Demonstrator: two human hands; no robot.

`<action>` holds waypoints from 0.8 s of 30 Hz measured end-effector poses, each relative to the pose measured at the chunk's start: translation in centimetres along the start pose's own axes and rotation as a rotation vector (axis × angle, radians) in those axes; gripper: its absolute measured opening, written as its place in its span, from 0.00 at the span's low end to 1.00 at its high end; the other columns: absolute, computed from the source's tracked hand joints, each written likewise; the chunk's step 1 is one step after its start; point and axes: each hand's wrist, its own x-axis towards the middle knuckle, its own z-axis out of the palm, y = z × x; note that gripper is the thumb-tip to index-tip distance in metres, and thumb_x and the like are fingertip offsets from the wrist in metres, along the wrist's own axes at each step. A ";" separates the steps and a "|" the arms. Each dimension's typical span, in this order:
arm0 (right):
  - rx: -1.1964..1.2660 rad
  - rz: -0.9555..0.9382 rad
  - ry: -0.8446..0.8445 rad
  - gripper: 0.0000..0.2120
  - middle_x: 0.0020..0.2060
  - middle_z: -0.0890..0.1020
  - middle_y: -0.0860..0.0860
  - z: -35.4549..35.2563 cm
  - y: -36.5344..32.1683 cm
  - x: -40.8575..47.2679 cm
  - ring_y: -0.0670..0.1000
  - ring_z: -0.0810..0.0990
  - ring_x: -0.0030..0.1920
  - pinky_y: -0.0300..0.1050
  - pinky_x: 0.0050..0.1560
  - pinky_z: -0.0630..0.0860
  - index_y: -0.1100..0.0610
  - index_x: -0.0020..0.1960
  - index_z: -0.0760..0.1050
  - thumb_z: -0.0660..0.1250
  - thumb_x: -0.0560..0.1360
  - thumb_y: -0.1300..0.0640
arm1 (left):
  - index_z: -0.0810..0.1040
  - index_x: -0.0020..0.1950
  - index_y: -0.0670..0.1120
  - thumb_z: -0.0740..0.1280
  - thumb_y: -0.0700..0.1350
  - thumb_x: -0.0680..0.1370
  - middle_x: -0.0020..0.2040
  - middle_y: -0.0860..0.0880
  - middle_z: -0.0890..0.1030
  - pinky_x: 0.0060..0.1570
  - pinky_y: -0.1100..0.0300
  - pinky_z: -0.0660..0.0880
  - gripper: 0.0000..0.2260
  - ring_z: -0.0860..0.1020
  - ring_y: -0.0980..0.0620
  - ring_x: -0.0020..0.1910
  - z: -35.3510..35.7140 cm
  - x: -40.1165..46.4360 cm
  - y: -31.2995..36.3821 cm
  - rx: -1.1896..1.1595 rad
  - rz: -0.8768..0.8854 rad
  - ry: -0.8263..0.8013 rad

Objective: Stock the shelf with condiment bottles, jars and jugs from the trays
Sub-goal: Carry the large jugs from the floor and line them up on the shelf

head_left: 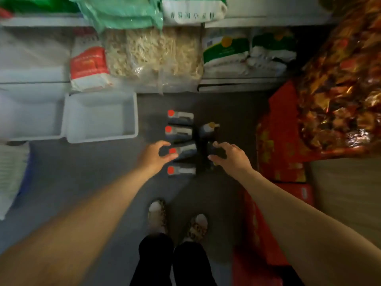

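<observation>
Jugs with red caps (pixel 179 133) stand in a row of four on the grey floor (pixel 92 178), between a white plastic tray (pixel 135 114) to their left and stacked red cartons (pixel 278 141) to their right; at least one darker bottle with a yellowish cap (pixel 209 127) stands just beside the row, on its right. Left hand (pixel 157 154) reaches over the third jug (pixel 182 151) from the far end, fingers and thumb spread in an open arc around its capped top; contact is not confirmed, owing to motion blur. Right hand (pixel 228 154) reaches toward a dark bottle (pixel 216 151) on the right of the group, fingers partly curled about it, with no firm grip evident. The tray appears bare inside, as does a second white tray (pixel 31 120) at its left. The shelf (pixel 237 81) beyond already holds bagged goods: a red and white sack (pixel 88 65), clear bags of pale dried goods (pixel 152 52) and green and white sacks (pixel 224 51). Judgement: the step in hand is the pick-up, one container per hand, and nothing is lifted yet. The next move calls for closing each hand securely on a handle or neck, lifting straight up so neighbouring jugs are not toppled, and finding free shelf space.
</observation>
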 end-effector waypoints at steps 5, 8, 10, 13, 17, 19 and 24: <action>0.136 0.073 -0.052 0.23 0.59 0.79 0.51 10.3 4.7 4.4 0.52 0.78 0.59 0.50 0.59 0.77 0.50 0.66 0.75 0.67 0.76 0.39 | 0.75 0.68 0.47 0.75 0.51 0.74 0.65 0.45 0.78 0.52 0.60 0.69 0.25 0.77 0.48 0.60 6.1 4.3 -9.9 -0.123 -0.138 -0.085; 0.190 0.108 -0.078 0.21 0.61 0.80 0.51 16.4 7.1 7.3 0.53 0.77 0.62 0.44 0.57 0.73 0.51 0.66 0.75 0.67 0.78 0.41 | 0.73 0.71 0.47 0.74 0.51 0.75 0.69 0.45 0.75 0.54 0.61 0.69 0.26 0.76 0.48 0.62 9.7 7.5 -15.2 -0.159 -0.189 -0.132; 0.210 0.097 -0.061 0.19 0.62 0.78 0.51 20.3 8.7 9.1 0.53 0.75 0.65 0.40 0.56 0.69 0.50 0.66 0.76 0.67 0.78 0.43 | 0.71 0.72 0.47 0.74 0.49 0.75 0.71 0.44 0.74 0.55 0.61 0.69 0.27 0.76 0.48 0.64 12.1 9.5 -18.1 -0.216 -0.223 -0.135; 0.272 0.108 -0.033 0.20 0.73 0.69 0.52 25.6 11.3 11.8 0.51 0.63 0.75 0.39 0.65 0.60 0.47 0.67 0.75 0.69 0.77 0.43 | 0.68 0.75 0.49 0.74 0.47 0.75 0.73 0.44 0.71 0.59 0.61 0.69 0.30 0.74 0.51 0.63 15.6 12.5 -22.0 -0.303 -0.239 -0.168; 0.418 0.112 0.029 0.24 0.75 0.66 0.52 30.2 13.9 14.9 0.49 0.60 0.77 0.45 0.75 0.60 0.46 0.70 0.73 0.72 0.75 0.46 | 0.62 0.78 0.53 0.76 0.48 0.73 0.76 0.45 0.67 0.65 0.57 0.69 0.37 0.73 0.50 0.67 19.3 16.2 -25.7 -0.329 -0.198 -0.228; 0.494 0.078 0.064 0.25 0.73 0.69 0.50 31.8 14.7 16.2 0.50 0.63 0.76 0.51 0.75 0.64 0.47 0.70 0.73 0.73 0.75 0.49 | 0.60 0.79 0.55 0.79 0.55 0.67 0.76 0.46 0.67 0.68 0.52 0.71 0.45 0.74 0.51 0.66 20.5 17.8 -26.9 -0.329 -0.153 -0.250; 0.594 -0.012 0.122 0.23 0.65 0.76 0.47 34.4 16.2 18.5 0.46 0.73 0.66 0.55 0.67 0.74 0.51 0.67 0.76 0.75 0.74 0.53 | 0.57 0.80 0.56 0.80 0.54 0.63 0.76 0.50 0.67 0.70 0.54 0.70 0.50 0.72 0.54 0.69 23.0 21.0 -29.2 -0.412 -0.098 -0.274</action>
